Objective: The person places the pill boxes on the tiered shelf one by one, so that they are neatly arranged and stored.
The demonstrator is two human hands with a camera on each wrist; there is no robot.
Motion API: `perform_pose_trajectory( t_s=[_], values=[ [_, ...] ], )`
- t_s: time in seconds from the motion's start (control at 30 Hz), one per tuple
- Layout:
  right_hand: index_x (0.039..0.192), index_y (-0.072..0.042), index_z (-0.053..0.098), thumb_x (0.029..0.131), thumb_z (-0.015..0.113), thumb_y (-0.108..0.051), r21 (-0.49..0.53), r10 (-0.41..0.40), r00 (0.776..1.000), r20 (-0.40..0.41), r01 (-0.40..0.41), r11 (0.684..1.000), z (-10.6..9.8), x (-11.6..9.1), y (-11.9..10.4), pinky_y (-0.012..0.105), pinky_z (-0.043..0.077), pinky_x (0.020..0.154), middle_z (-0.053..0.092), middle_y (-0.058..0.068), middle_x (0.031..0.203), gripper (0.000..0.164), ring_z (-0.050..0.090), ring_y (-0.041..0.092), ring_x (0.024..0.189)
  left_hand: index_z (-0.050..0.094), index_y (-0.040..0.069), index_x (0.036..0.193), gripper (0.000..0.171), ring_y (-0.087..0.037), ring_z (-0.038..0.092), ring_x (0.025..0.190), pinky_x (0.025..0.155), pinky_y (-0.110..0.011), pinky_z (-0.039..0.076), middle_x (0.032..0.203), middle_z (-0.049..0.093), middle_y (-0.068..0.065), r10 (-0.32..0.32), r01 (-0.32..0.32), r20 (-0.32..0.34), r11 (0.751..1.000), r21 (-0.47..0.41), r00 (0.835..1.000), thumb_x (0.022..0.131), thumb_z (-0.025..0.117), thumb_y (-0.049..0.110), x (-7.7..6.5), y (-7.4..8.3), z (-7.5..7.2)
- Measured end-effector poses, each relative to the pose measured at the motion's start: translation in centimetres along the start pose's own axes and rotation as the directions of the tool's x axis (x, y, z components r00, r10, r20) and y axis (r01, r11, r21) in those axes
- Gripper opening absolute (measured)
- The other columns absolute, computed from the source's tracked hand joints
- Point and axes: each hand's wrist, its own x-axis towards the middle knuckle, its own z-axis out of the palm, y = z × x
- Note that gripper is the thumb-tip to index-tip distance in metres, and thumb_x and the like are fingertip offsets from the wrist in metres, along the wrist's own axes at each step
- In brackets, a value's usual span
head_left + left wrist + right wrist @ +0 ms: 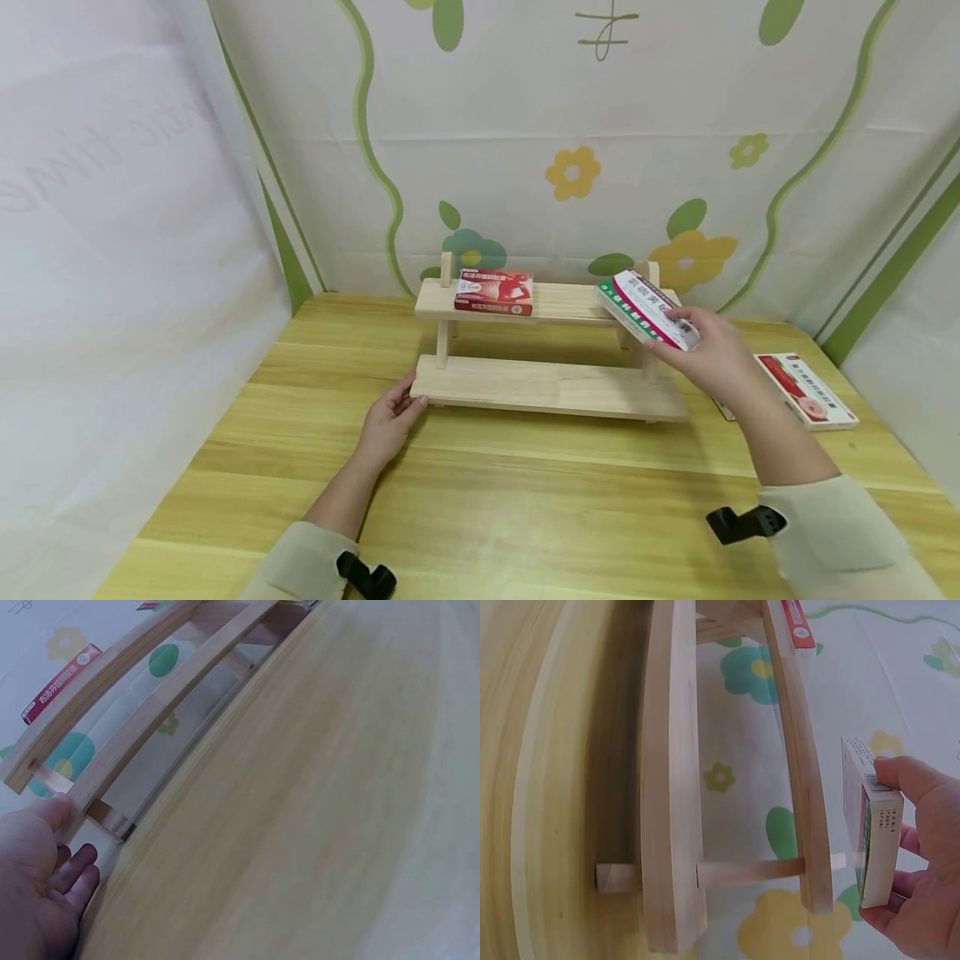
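A two-tier wooden shelf [555, 387] stands on the table. My left hand [386, 425] grips the left end of its lower board, thumb [52, 810] at the board and fingers curled below. The right hand [708, 354] pinches a white, green and magenta medicine box [648, 308] by its near right end, thumb on one side and fingers on the other. That box is tilted and overlaps the right end of the upper board in the head view; in the right wrist view the box's end [883, 847] shows beside that board. A red medicine box [495, 292] rests on the upper board's left part.
To the right of the shelf a white and red medicine box [806, 390] lies on the wooden table [525, 500], and another box edge shows partly hidden behind my right forearm. A white cloth [480, 100] with printed flowers hangs behind.
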Motion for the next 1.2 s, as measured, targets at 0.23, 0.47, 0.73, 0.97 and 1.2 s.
perform_pose_trajectory(
  t_s=[0.23, 0.47, 0.73, 0.97, 1.2],
  values=[
    [0.137, -0.005, 0.049, 0.088, 0.066, -0.056, 0.012, -0.062, 0.998, 0.005, 0.062, 0.998, 1.1, 1.0, -1.5, 0.061, 0.041, 0.096, 0.045, 0.027, 0.144, 0.073, 0.045, 0.044, 0.124, 0.041, 0.005, 0.148, 0.055, -0.031, 0.054, 0.127, 0.097, -0.018, 0.05, 0.149, 0.045, -0.019, -0.003, 0.003, 0.002, 1.0, -0.007, 1.0, 0.098, 0.061, 0.017, -0.2, 0.3, 0.0],
    [0.133, -0.005, 0.051, 0.089, 0.067, -0.049, 0.004, -0.085, 0.996, 0.041, 0.085, 0.996, 1.8, 1.6, -3.3, 0.062, 0.04, 0.101, 0.047, 0.024, 0.144, 0.064, 0.044, 0.042, 0.126, 0.042, 0.005, 0.147, 0.054, -0.03, 0.055, 0.126, 0.1, -0.022, 0.05, 0.149, 0.046, -0.018, -0.006, 0.006, -0.002, 1.0, 0.001, 1.0, 0.098, 0.061, 0.016, -0.1, 0.1, 0.0],
    [0.126, -0.004, 0.053, 0.089, 0.066, -0.049, 0.01, -0.103, 0.993, 0.053, 0.103, 0.995, 2.6, 2.3, -3.9, 0.061, 0.039, 0.104, 0.048, 0.022, 0.142, 0.059, 0.044, 0.041, 0.126, 0.042, 0.005, 0.148, 0.055, -0.03, 0.055, 0.126, 0.097, -0.019, 0.049, 0.147, 0.048, -0.019, -0.018, 0.018, -0.003, 1.0, 0.0, 1.0, 0.098, 0.062, 0.017, 0.0, 0.0, 0.1],
    [0.136, -0.008, 0.054, 0.091, 0.06, -0.056, -0.074, -0.129, 0.991, 0.033, 0.131, 0.989, 2.7, 2.0, -3.3, 0.071, 0.027, 0.11, 0.027, 0.028, 0.156, 0.066, 0.023, 0.052, 0.141, 0.04, 0.005, 0.149, 0.057, -0.032, 0.054, 0.127, 0.1, -0.026, 0.051, 0.147, 0.047, -0.02, -0.036, 0.036, -0.003, 0.999, -0.001, 0.999, 0.097, 0.062, 0.017, 0.1, 0.0, 0.2],
    [0.139, -0.008, 0.051, 0.089, 0.065, -0.054, -0.084, -0.129, 0.991, -0.034, 0.126, 0.989, 2.7, 1.6, -2.5, 0.071, 0.033, 0.104, 0.029, 0.028, 0.151, 0.07, 0.027, 0.052, 0.136, 0.042, 0.005, 0.147, 0.055, -0.032, 0.054, 0.127, 0.102, -0.029, 0.051, 0.148, 0.047, -0.019, -0.008, 0.008, -0.007, 1.0, 0.007, 1.0, 0.098, 0.061, 0.016, -0.2, 0.2, 0.1]
  ],
)
